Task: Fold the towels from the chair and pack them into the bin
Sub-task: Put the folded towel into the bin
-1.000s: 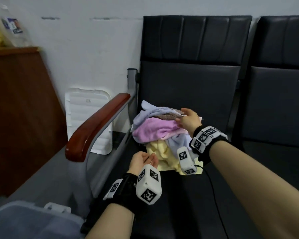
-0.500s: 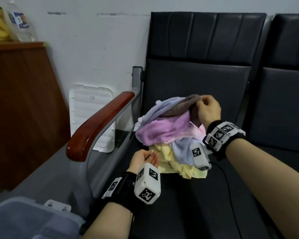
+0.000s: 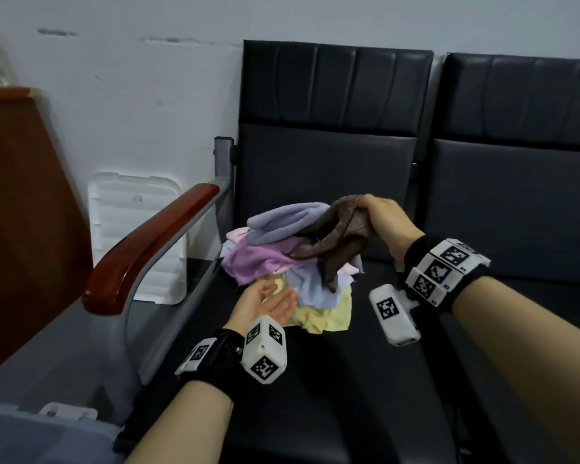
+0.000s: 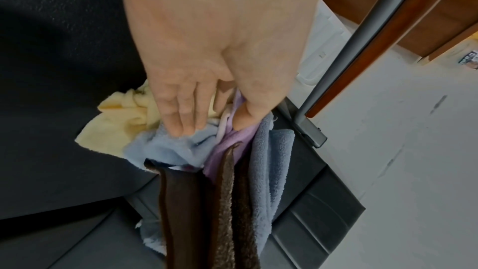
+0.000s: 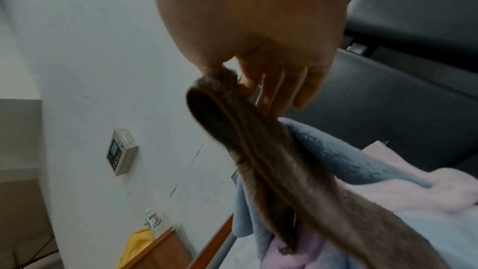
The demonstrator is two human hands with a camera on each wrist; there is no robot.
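Item: brown towel (image 3: 339,236). Over the last second it came up off the top of the heap. My right hand (image 3: 387,222) had been down on the pile; now it stood raised at the pile's far right side, and the towel's free end trailed down across the other towels. Meaning, by my judgement: first towel nearly separated, folding not begun, nothing packed.

Item: right hand. Thumb and fingers pinched on one bunched edge of the brown towel; the remaining fingers hung loosely curled beside it.

Item: left hand (image 3: 265,303). Open, palm up, fingers straight, at the near edge of the pile. Fingertips (image 4: 181,126) touched the light blue towel (image 4: 168,146) beside the yellow towel (image 3: 325,316). It gripped nothing.

Item: remaining towels. Lavender towel (image 3: 288,219), purple towel (image 3: 255,262), pink, blue and yellow, heaped on the chair (image 3: 315,380) seat near the wooden armrest (image 3: 148,249).

Item: bin (image 3: 31,440). On the floor at lower left, well apart from the pile; contents unclear.
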